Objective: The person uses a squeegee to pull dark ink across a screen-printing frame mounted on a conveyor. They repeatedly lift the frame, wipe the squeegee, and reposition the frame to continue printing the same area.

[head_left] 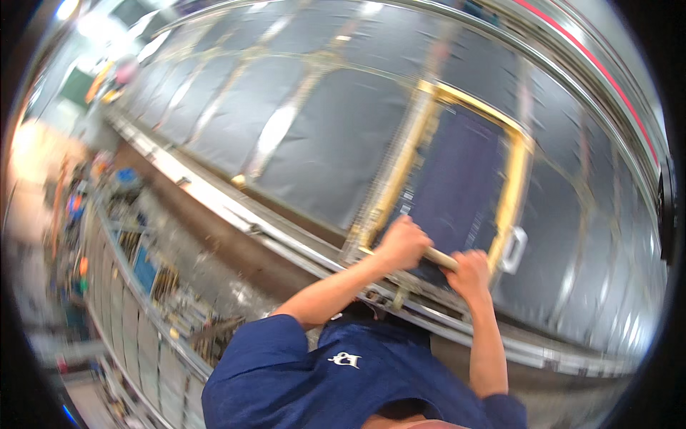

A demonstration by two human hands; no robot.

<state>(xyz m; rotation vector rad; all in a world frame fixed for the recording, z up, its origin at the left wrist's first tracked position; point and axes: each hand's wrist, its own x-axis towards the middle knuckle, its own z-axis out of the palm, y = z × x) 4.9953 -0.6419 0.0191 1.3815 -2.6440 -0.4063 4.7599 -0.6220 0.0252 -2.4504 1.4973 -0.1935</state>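
Note:
Both my hands grip the pale wooden handle of a squeegee (441, 259), which lies across the near end of a printing screen. My left hand (405, 243) is closed round its left part, and my right hand (471, 274) is wrapped round its right end. The squeegee's blade is hidden below the handle and my hands. The screen's yellow-edged frame (516, 168) surrounds a dark blue inner area (461, 168). A white loop-shaped piece (513, 250) sits beside the frame's right edge, close to my right hand.
The frame rests on a long table covered with dark sheets (343, 136), split by pale shiny strips. A metal rail (236, 212) runs along the near edge, another along the far side. Behind me at left, a rack (168, 286) holds many blurred tools.

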